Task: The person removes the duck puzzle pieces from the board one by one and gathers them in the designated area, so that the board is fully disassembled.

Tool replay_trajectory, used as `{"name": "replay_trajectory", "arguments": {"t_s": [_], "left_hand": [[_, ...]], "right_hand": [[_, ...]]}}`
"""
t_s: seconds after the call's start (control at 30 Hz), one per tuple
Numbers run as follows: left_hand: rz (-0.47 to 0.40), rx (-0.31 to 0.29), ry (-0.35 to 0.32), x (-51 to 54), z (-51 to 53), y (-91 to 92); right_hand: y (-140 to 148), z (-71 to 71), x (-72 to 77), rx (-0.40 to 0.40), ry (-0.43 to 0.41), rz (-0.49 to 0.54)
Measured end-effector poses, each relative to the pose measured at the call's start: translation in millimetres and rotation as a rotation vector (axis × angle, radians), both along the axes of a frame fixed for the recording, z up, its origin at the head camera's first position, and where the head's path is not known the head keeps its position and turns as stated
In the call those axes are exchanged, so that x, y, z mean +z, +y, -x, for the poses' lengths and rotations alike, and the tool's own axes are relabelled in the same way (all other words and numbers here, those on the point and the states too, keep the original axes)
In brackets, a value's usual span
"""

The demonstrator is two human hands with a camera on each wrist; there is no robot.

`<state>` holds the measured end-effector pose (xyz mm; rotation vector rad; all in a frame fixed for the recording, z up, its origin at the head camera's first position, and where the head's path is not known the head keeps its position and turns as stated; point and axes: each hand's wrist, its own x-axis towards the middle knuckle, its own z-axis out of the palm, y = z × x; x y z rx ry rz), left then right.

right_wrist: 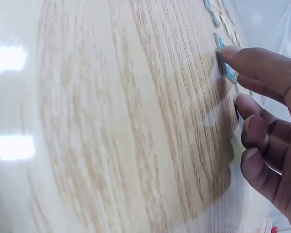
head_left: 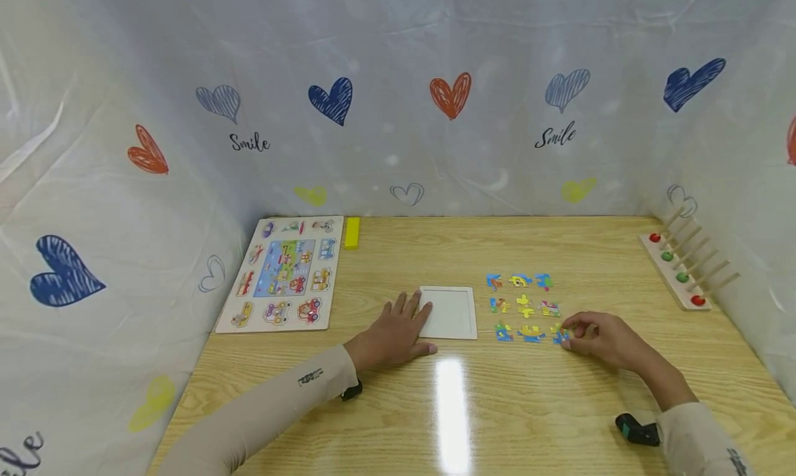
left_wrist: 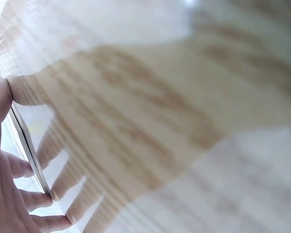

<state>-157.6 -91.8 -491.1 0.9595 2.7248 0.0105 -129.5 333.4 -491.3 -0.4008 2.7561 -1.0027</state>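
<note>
My left hand (head_left: 393, 332) lies with straight, spread fingers at the left edge of a white puzzle tray (head_left: 449, 313), fingertips touching it. In the left wrist view, the left fingers (left_wrist: 34, 196) rest against the tray's thin edge. To the right of the tray, several colourful jigsaw pieces are laid out in spaced rows, among them a yellow piece (head_left: 525, 306) in the middle. My right hand (head_left: 609, 338) pinches the lower right blue-and-yellow jigsaw piece (head_left: 559, 336) between thumb and forefinger. The right wrist view shows that thumb against the piece's edge, with the other fingers loosely curled.
A wooden vehicle puzzle board (head_left: 280, 275) lies at the back left, beside a yellow block (head_left: 352, 233). On the far right stands a wooden peg rack (head_left: 678, 272) with red and green beads. A patterned curtain (head_left: 398, 151) borders the wooden table (head_left: 348, 427).
</note>
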Motion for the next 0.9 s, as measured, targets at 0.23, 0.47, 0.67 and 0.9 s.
{"name": "replay_trajectory", "arguments": {"t_s": [0.23,0.47,0.67,0.9], "left_hand": [[-0.002,0.002,-0.007,1.0,0.3,2.1],[-0.025,0.001,-0.020,-0.6,1.0,2.4],[-0.030,0.007,-0.038,-1.1,1.0,1.7],[-0.061,0.055,-0.117,4.5,4.9,-4.3]], "right_hand": [[3,0.6,0.0,0.009,0.006,0.011],[3,1.2,-1.3,0.010,-0.004,0.015],[3,0.1,-0.2,0.024,0.020,-0.001],[7,1.1,12.4,0.017,0.013,-0.025]]}}
